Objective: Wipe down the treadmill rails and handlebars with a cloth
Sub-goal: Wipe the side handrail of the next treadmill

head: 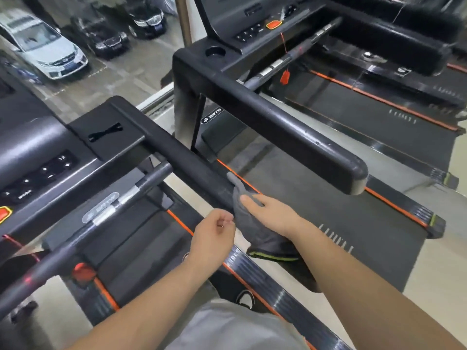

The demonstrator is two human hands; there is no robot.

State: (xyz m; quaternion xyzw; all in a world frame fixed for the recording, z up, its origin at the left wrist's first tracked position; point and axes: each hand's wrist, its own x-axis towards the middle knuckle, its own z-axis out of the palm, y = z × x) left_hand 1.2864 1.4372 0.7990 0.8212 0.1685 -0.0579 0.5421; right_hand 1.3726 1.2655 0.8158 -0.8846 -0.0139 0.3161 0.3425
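Note:
A grey cloth [255,233] with a green hem is draped over the near end of a black treadmill handlebar [182,157]. My right hand [273,210] lies flat on top of the cloth with straight fingers, pressing it onto the bar. My left hand [214,231] is just left of the cloth, its fingers curled, and thumb and fingertips pinch the cloth's left edge. The cloth's lower part hangs down under my right wrist. The end of the handlebar is hidden beneath the cloth.
Left of the handlebar are this treadmill's console [38,168] and a thin grey crossbar [101,213]. A ribbed side rail [255,276] with an orange stripe runs below my arms. A second treadmill's handlebar [278,127] and belt [328,198] lie right. Behind, a window overlooks parked cars.

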